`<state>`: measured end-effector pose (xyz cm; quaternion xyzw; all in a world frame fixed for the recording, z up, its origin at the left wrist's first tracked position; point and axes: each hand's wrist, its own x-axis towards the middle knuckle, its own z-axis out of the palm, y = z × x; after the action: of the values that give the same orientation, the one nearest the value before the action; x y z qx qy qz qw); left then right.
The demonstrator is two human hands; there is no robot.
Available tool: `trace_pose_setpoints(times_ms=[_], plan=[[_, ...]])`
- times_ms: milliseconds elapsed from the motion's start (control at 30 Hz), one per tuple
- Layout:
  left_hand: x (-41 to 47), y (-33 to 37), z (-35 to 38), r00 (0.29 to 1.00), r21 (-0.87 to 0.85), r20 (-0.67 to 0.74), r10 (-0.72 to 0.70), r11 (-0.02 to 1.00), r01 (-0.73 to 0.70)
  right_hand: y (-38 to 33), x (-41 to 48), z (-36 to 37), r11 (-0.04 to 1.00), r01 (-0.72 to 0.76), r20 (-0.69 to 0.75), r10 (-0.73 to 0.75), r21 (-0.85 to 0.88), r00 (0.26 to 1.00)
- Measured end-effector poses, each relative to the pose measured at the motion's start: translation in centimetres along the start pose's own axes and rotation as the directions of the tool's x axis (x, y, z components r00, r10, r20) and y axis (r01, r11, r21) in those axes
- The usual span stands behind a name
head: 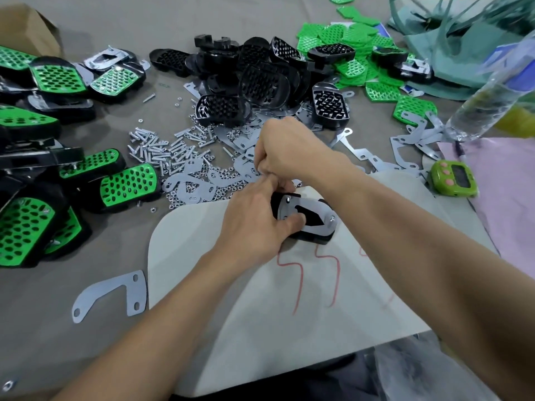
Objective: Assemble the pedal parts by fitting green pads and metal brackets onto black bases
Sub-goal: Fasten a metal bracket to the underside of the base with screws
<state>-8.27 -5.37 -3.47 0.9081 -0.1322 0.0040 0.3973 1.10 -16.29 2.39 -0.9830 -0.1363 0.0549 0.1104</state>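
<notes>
Grey cloth table, pale sheet with red squiggles I can't read. My left hand grips the black base on that sheet, metal bracket on top; right hand curled just past it, can't tell what it's pinching. Screws, spare bases, green pads beyond

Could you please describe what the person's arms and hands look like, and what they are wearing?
Both the left hand and the right hand are bare, without gloves. The forearms are uncovered to the frame edge: no sleeves, watch or bracelet in view.
</notes>
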Motion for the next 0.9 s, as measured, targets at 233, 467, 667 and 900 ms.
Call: trace_pose_setpoints(times_ms=[233, 467, 667, 900], plan=[[0.0, 0.1, -0.1, 0.997, -0.018, 0.032, -0.065, 0.998, 0.066, -1.2, 0.4, -0.7, 0.972, 0.040, -0.012, -0.044, -0.230, 0.999], [-0.2, 0.1, -0.1, 0.999, -0.038, 0.027, -0.028, 0.999, 0.029, -1.0, 0.6, -0.3, 0.971, -0.006, 0.040, 0.016, -0.239, 0.999], [-0.3, 0.0, -0.1, 1.000, -0.041, 0.000, -0.023, 0.999, 0.023, -0.9, 1.0, 0.0, 0.987, 0.026, -0.008, -0.027, -0.159, 1.000], [-0.2, -0.1, -0.1, 1.000, -0.049, -0.006, -0.008, 0.999, 0.008, -0.9, 1.3, 0.5, 0.999, 0.017, -0.008, -0.017, 0.039, 1.000]])
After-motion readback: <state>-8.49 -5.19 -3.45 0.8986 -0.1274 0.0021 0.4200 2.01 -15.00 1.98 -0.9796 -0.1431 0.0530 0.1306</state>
